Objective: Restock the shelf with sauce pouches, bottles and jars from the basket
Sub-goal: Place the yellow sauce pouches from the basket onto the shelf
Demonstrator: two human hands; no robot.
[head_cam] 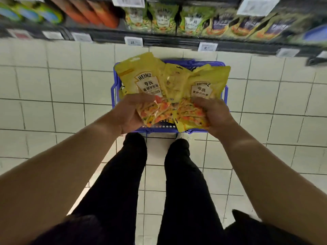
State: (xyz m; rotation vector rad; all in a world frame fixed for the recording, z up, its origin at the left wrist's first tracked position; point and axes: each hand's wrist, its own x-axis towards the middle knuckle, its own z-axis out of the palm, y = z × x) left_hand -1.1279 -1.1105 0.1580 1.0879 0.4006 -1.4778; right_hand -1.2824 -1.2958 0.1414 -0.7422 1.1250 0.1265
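Both hands hold yellow sauce pouches above the blue basket [223, 89] on the floor. The left hand [131, 112] grips one pouch [143, 82], the right hand [215, 115] another [203, 89], their tops pointing toward the far shelf [159, 37].

The yellow sauce pouch [143, 80] held by the left hand [131, 112] bears "HEINZ" in a keystone-shaped label, with "亨氏" beneath it and a further line of Chinese characters too blurred to read with certainty; the yellow pouch [205, 85] in the right hand [215, 114] shows the same "HEINZ" and "亨氏", smeared; a green pouch [163, 16] on the shelf [159, 37] reads "HEINZ"; one shelf price tag [133, 41] seems to show "18"; the other tags are illegible.
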